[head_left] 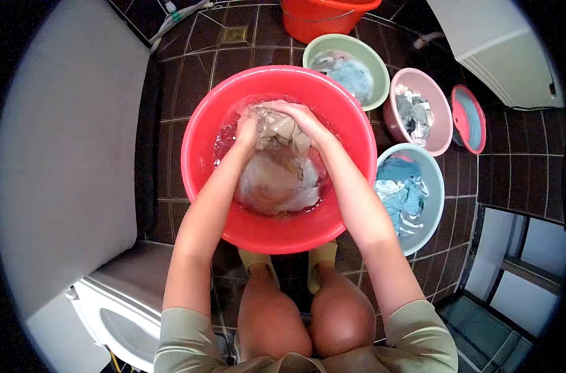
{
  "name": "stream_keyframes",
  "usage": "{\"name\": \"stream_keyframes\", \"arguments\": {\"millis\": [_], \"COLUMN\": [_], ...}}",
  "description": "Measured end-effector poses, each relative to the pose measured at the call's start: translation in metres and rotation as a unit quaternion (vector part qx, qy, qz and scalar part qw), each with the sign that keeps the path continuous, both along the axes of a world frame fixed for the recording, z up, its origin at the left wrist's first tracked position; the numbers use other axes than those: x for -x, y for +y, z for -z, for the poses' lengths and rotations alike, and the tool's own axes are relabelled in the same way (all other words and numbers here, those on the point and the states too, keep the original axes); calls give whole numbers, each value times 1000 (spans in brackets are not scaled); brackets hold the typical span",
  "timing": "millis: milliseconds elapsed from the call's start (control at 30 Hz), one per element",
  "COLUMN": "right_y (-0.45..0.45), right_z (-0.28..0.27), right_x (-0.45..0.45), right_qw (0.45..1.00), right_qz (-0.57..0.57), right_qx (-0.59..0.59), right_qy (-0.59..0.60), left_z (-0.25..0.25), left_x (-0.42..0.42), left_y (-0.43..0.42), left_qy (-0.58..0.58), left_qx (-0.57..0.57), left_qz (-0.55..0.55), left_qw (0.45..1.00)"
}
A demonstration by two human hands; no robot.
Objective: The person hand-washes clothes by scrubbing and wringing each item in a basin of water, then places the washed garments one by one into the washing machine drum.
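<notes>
A big red basin (202, 193) holds water and a beige, wet cloth (278, 129). Part of the fabric is bunched up between my two hands near the basin's far side, and the rest spreads pale and blurry under the water closer to me. My left hand (247, 129) presses on the bunch from the left, its fingers closed on the fabric. On the right side my right hand (303, 119) wraps over the top of the same bunch. Some fingertips are hidden by cloth and water.
Right of the red basin stand a green basin (377, 68) with wet cloth, a pink basin (443, 118) and a light blue basin (433, 214) with clothes, and a collapsible basin (476, 118). A red bucket (320, 22) is behind; a white toilet (118, 323) is lower left.
</notes>
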State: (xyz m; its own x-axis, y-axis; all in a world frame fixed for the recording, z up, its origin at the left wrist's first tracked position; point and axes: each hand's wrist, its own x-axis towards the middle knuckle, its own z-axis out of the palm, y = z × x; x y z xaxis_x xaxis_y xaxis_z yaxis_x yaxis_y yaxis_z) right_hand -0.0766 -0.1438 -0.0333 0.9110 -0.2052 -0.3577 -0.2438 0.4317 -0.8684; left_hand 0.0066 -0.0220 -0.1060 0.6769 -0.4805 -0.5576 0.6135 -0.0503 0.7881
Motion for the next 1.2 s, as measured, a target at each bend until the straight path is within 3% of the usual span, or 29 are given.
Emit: {"name": "stream_keyframes", "arguments": {"millis": [100,133,233,300,367,433,500,533,600,633,667,833,900,933,967,1033,1067,1100,1167,1200], "right_y": [21,35,49,46,34,9,-5,-10,5,11,11,16,13,8,4,-6,0,3,9,10], "right_z": [15,59,41,27,19,17,17,20,33,37,41,68,67,62,62,77,88,82,51,18], "right_x": [1,-7,-1,-1,2,1,3,2,11,15,16,27,26,23,19,14,11,6,2,9], "right_qw": [987,965,921,906,907,853,831,847,758,704,706,627,615,662,743,871,931,939,946,955], "right_qz": [-22,81,140,169,180,149,157,72,-13,-56,-136,-311,-340,-333,-328,-305,-224,-194,-130,-134], "right_qx": [159,233,361,382,370,460,512,497,632,691,674,671,670,632,554,374,289,281,259,254], "right_qy": [9,-85,32,66,89,196,152,171,161,154,169,245,240,227,184,88,5,-46,-147,-73], "left_z": [-17,-18,-22,-25,-29,-36,-41,-43,-61,-55,-46,-7,-6,-8,-11,-29,-38,-49,-89,-105], "left_x": [13,16,30,33,27,20,11,3,8,8,7,6,1,-1,-4,-15,-16,-17,-15,-14], "left_y": [-6,-5,-5,-7,-7,-4,-2,1,2,4,7,18,17,16,16,13,10,7,5,5], "left_qy": [67,92,91,127,122,116,-87,-206,-379,-387,-394,-421,-417,-416,-414,-378,-309,-232,-94,-21], "left_qx": [13,27,66,129,90,46,-86,-183,-413,-411,-409,-412,-423,-428,-434,-334,-212,-82,20,67], "left_qz": [-40,-36,-31,-40,35,112,171,201,216,264,312,454,442,436,429,339,283,220,181,160], "left_qw": [997,995,993,983,988,986,978,940,800,782,762,669,672,674,676,794,883,944,979,985]}}
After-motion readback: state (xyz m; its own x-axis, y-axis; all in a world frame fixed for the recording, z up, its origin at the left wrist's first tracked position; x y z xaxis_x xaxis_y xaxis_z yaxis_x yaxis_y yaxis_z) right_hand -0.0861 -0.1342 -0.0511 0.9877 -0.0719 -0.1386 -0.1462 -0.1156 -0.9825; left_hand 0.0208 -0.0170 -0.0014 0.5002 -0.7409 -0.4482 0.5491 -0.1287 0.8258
